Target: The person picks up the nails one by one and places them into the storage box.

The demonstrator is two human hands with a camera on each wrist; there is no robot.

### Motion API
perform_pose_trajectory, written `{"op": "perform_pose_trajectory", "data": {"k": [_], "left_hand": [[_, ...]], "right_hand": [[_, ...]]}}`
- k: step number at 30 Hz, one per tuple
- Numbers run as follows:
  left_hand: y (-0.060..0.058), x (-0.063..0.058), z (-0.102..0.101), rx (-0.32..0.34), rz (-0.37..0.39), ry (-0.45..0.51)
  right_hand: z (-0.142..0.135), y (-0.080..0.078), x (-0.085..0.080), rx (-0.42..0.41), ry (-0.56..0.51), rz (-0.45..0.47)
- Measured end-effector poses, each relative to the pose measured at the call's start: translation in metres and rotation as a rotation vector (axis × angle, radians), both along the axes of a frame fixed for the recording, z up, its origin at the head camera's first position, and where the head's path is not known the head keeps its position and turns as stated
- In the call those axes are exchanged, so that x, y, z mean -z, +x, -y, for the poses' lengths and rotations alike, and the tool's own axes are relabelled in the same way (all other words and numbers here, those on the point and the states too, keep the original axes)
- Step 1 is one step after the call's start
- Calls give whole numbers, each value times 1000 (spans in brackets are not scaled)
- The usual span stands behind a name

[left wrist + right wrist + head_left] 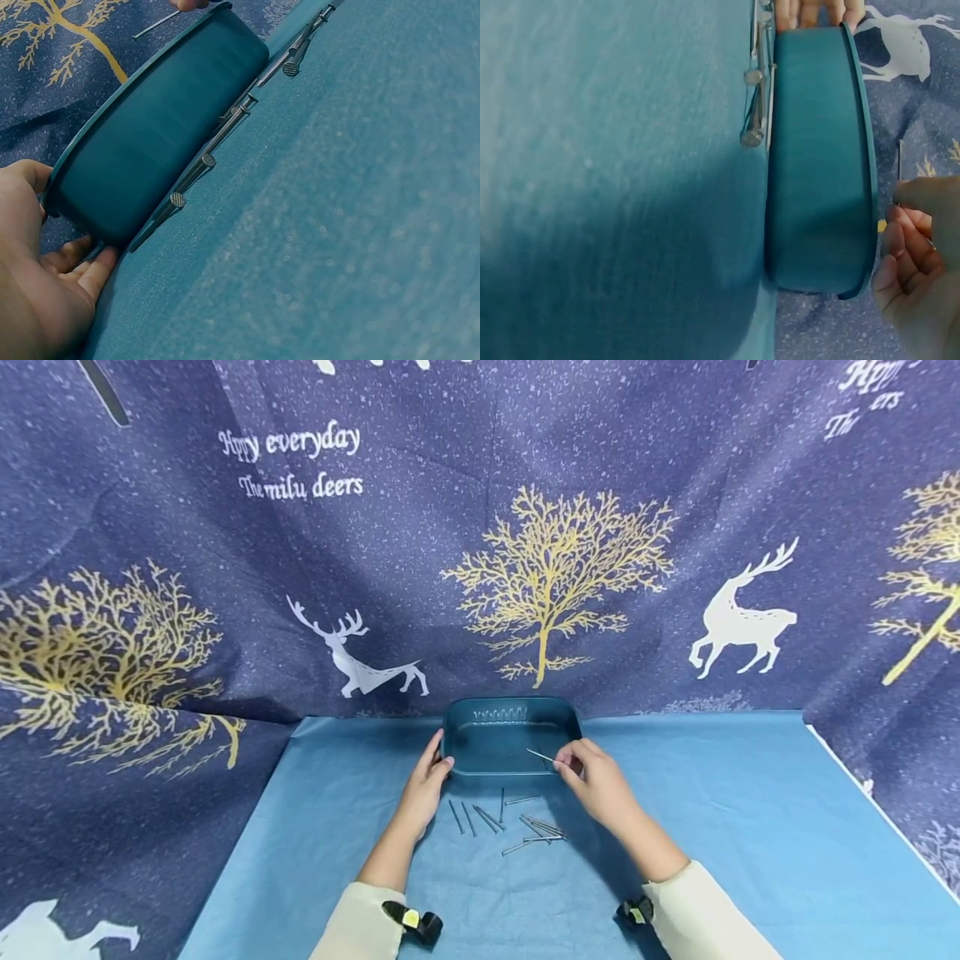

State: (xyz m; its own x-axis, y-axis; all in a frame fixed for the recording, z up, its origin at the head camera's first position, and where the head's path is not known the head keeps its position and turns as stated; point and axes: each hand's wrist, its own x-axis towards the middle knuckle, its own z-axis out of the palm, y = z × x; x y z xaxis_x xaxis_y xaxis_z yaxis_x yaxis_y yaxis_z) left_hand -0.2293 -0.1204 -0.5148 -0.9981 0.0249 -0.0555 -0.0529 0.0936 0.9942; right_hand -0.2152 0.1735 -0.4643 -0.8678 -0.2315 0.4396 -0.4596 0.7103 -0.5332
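Observation:
A dark teal rectangular tray [480, 763] stands at the back of the table. At its left end my left hand [425, 785] grips the corner, with the thumb toward the front and the fingers along the side; in the left wrist view, fingers [96, 274] also rest low against the wall. My right hand [596, 777] pinches a thin nail [540, 755] by one end between thumb and fingertips. That nail points left over the tray's right part. In front of the tray lie several loose nails [542, 828], some overlapping in a small pile.
A light blue cloth [720, 827] covers the table. Behind it hangs a dark blue curtain [465, 635] with trees and deer, close to the tray's back wall. Each sleeve carries a black strapped device, one on the left wrist [420, 923], one on the right wrist [636, 910].

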Motion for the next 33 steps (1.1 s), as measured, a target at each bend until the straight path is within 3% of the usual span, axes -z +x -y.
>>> {"op": "perform_pose_trajectory", "data": {"k": [8,22,33], "left_hand": [[0,-2,0,3,-4,6],[-1,0,1,2,3,13],[16,-35,-1,32,13,29]], "right_hand": [[-2,-10,4,77,-20,14],[-3,-16,2,120,7,12],[-3,-13,4,117,3,23]]}}
